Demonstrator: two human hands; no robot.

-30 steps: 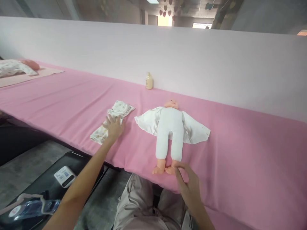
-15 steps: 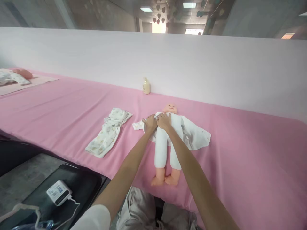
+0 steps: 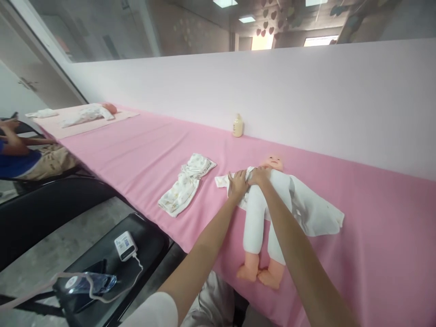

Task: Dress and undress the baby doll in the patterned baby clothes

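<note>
Both hands meet at the upper body of a doll (image 3: 254, 222), the left hand (image 3: 239, 185) on the white garment (image 3: 318, 209) beside the chest and the right hand (image 3: 260, 175) just next to it, over the shoulder area. Their fingers are bent over the cloth; whether they pinch it or only press on it, I cannot tell.

One second ago the hands were well apart, the left over the patterned clothes (image 3: 187, 184) and the right by the doll's foot. Half a second ago they were already together at the chest, and they remain there now. The garment's left panel, spread wide in the earliest frame, is now gathered under the hands, with a narrow cuff (image 3: 221, 181) sticking out to the left; the right panel stays fanned out on the other side. The view has swung left, bringing in a seated person (image 3: 20, 154) and more of a second doll (image 3: 85, 114) at the far end.

The handled doll lies on its back on the pink sheet (image 3: 384, 254), near the table's front edge. Its long axis runs from the wall (image 3: 306, 104) toward the person's lap, slightly slanted: head at the wall end, face up, feet nearest the lap, toes turned to the left. A pale yellow bottle (image 3: 237, 126) stands by the wall.
</note>
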